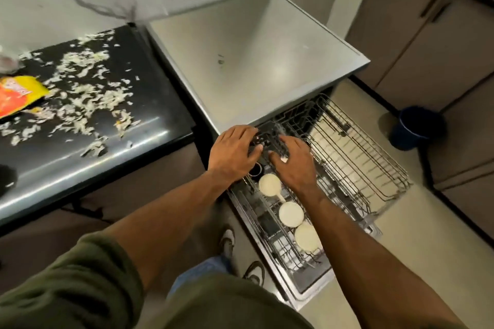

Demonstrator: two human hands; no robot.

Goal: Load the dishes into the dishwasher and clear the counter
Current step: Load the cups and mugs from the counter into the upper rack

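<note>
**Partly loaded rack, counter not yet cleared**

So far, the counting runs unevenly across the frame. At the left, the black counter [88,120] is strewn with pale shredded scraps [80,88], and an orange-and-yellow packet [18,95] lies at its far left edge; that half of the task looks untouched.

In the upper middle sits the steel top [254,61] of the dishwasher, bare apart from a small dark mark.

Just below centre, the left hand [234,153] and the right hand [292,164] rest side by side on a black cutlery basket [270,139] at the back of the pulled-out rack [361,168]. Both hands have fingers spread and bent over its rim; whether they actually clamp it I cannot tell.

Toward the lower middle, three white cups [291,214] stand upside down in a row along the rack's near side, with a dark round cup [255,169] beside the left wrist. Loading is under way, I judge.

At the right, most of the rack stands unfilled, and a dark bucket [417,128] sits on the floor.
</note>
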